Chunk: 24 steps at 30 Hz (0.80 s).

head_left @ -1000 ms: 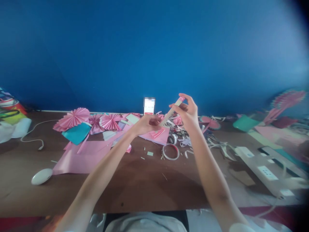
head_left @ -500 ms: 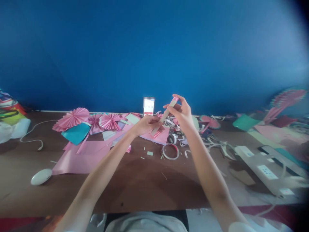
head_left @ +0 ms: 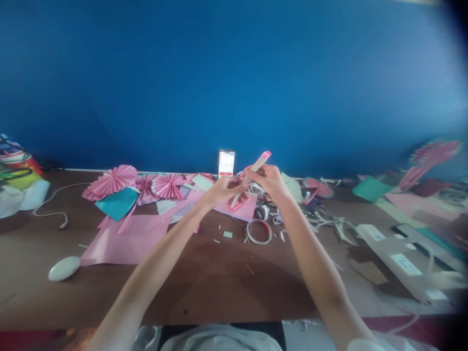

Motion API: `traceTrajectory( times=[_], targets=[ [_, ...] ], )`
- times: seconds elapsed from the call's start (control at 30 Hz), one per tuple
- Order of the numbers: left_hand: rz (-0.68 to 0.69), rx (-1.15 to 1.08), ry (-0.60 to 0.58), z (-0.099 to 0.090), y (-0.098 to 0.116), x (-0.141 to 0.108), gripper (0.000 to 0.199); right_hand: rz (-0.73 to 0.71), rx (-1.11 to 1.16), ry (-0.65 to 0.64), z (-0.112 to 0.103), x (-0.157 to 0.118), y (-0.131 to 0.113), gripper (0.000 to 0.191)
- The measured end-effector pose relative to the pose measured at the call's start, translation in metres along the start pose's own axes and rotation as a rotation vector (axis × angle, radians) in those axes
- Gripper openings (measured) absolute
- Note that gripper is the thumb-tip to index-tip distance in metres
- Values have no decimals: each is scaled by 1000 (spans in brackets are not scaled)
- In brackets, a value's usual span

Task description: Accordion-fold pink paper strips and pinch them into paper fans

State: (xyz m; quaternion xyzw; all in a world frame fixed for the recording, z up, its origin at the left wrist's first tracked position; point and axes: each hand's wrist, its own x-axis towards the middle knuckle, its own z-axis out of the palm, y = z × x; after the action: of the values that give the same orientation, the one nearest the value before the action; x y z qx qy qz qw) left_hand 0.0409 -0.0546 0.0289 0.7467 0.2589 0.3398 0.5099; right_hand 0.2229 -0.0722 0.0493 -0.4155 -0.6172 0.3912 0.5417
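Observation:
A narrow folded paper strip [head_left: 258,165], pale along its face and pink at the upper end, slants up to the right between my hands. My left hand [head_left: 227,190] is closed on its lower part. My right hand [head_left: 268,179] pinches it around the middle, the fingers close to those of the left. Beneath them lies a pink sheet of paper [head_left: 245,208] on the table. A roll of tape [head_left: 259,231] sits just in front of it, with small paper scraps [head_left: 227,234] to its left.
A lit phone [head_left: 226,163] stands against the blue wall. Pink paper fans [head_left: 114,181], a teal paper piece [head_left: 117,204] and a large pink sheet [head_left: 126,239] lie left, beside a white mouse [head_left: 64,268]. Tangled strips [head_left: 321,217] and a power strip [head_left: 393,256] are right.
My right hand has come down along the strip from its upper end to its middle, nearer my left hand. The pink tip now shows uncovered.

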Motion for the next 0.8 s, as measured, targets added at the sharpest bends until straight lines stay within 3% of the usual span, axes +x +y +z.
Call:
traceTrajectory(
  times=[0.3,0.43,0.6,0.8],
  targets=[
    [-1,109,-27,0,4,-2,41,-51,-38,37,3,0,-2,37],
    [2,102,-32,-2,4,-1,38,-41,-6,77,0,1,-1,39],
    [-18,-12,-62,-5,-6,2,39,-42,-4,31,0,1,-1,41],
    [-59,-24,-50,-4,-13,4,37,-54,-16,116,-2,3,5,44]
  ],
)
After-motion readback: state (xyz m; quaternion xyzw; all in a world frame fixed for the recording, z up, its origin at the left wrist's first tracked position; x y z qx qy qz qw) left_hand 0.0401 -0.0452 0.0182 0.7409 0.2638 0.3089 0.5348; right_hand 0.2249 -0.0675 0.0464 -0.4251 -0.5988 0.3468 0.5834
